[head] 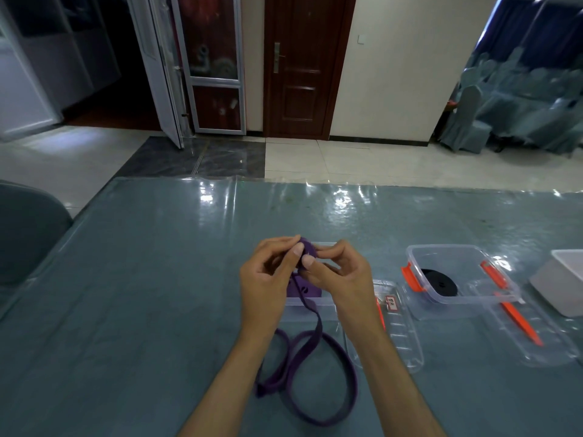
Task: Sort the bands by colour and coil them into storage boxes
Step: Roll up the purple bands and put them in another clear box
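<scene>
purple band (pixel 310 345) pinched by left hand (pixel 268 275) and right hand (pixel 339 272), trailing toward the viewer.

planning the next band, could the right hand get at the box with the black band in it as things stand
Probably not yet: the way to the clear box looks free, but the right hand and left hand are both pinching the purple band.

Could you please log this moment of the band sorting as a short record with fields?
left hand: pinches the coiled end of the purple band
right hand: grip on the same coil
band tail: loose loops on the table
purple box: behind the hands, mostly hidden
black band: coiled inside the clear box
lids: off, lying by the boxes
</scene>
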Action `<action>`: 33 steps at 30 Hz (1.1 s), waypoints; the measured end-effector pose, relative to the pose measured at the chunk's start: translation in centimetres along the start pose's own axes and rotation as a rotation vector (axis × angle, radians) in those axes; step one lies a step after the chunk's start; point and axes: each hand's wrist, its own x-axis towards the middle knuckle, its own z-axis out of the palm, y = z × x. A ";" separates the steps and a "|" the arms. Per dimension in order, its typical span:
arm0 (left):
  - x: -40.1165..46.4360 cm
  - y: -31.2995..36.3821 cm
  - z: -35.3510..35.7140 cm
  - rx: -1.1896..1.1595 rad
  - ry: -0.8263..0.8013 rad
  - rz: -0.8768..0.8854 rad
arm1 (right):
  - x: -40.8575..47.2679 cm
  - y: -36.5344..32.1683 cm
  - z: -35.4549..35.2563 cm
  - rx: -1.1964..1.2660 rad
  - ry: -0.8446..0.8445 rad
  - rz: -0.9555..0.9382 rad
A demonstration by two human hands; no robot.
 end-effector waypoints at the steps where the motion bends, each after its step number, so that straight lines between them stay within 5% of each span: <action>1: -0.1 0.0 -0.1 0.034 -0.014 0.016 | 0.1 -0.1 -0.2 -0.029 0.008 -0.005; 7: -1.0 0.0 0.6 -0.009 0.050 0.000 | 0.6 -0.9 -0.2 -0.093 0.032 -0.066; 15: 0.5 0.1 -0.3 0.056 -0.162 0.005 | 0.8 -1.1 -0.7 0.022 0.060 -0.011; 33: 0.8 0.7 -1.0 0.004 -0.028 0.096 | 1.0 -1.1 0.0 -0.040 -0.061 -0.061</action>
